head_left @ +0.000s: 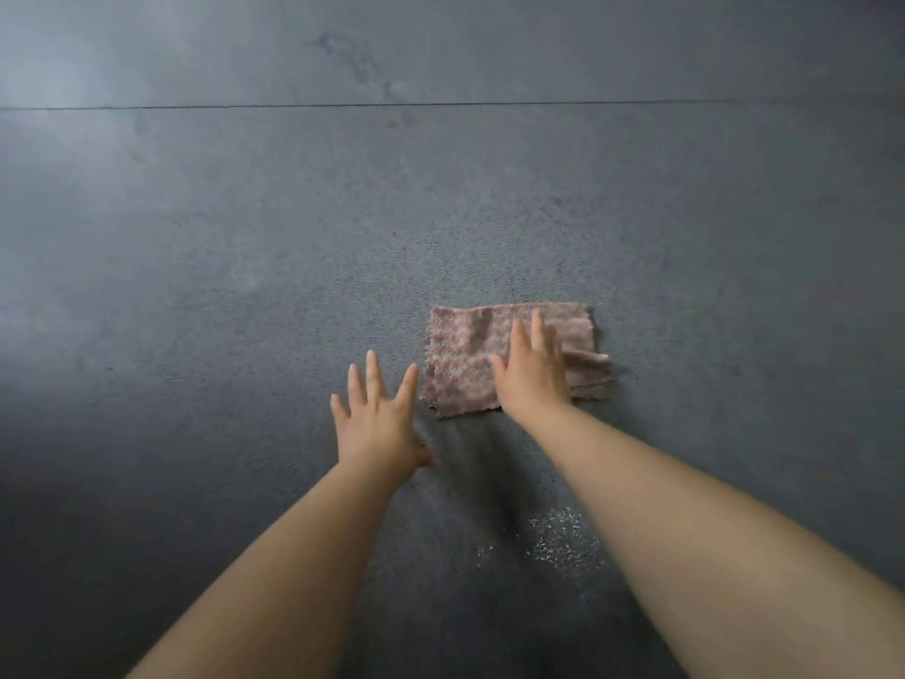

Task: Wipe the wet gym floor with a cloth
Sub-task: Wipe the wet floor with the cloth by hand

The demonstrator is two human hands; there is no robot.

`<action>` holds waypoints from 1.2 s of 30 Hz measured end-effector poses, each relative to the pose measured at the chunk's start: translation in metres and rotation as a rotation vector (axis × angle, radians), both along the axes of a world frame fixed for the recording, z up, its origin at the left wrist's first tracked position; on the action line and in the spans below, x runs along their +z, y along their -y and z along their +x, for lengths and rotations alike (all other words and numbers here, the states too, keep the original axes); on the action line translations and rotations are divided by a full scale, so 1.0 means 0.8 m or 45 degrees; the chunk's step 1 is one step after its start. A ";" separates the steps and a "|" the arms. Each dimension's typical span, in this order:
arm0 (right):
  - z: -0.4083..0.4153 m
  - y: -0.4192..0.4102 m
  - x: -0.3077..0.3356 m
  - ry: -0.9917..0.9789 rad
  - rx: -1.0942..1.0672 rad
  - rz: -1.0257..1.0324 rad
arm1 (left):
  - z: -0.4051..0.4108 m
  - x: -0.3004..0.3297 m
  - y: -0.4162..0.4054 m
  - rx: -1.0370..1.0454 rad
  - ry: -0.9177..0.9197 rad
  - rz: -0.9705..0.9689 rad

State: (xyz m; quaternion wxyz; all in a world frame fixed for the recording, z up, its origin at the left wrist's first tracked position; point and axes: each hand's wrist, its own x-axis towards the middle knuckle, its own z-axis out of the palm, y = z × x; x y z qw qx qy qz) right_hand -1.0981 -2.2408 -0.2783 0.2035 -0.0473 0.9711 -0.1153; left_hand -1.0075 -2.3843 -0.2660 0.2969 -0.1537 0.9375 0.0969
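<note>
On the grey floor (245, 237), folded pink cloth (465, 355) lies under right hand (534, 372), fingers flat, pressing. Left hand (379, 419) just beside it, fingers spread wide. Wet glinting patch (558, 536) nearer, between forearms.

Both bare forearms were stretched way out in front, angling in toward each other. The left hand (376, 419) was spread flat, palm down, fingers straight and fanned apart, thumb tucked off to the inner side, holding nothing. The right hand (534, 370) reached a bit farther forward than the left, also palm down with straight fingers pointing away and the thumb splayed out to the left, looking a little motion-blurred. The hands were near each other but not touching.
</note>
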 end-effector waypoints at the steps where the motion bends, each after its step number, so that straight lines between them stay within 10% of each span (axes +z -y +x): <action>1: -0.004 0.006 -0.008 0.066 0.115 0.093 | -0.004 -0.002 0.000 -0.012 0.024 -0.012; 9: -0.029 -0.023 -0.050 0.071 0.264 0.230 | -0.015 -0.027 -0.012 -0.051 0.196 0.029; 23: -0.081 -0.261 -0.049 0.138 -0.921 0.306 | -0.020 -0.033 -0.007 -0.083 0.178 0.032; 36: 0.009 -0.039 -0.052 0.009 0.441 0.182 | -0.022 -0.034 -0.004 -0.054 0.141 0.057</action>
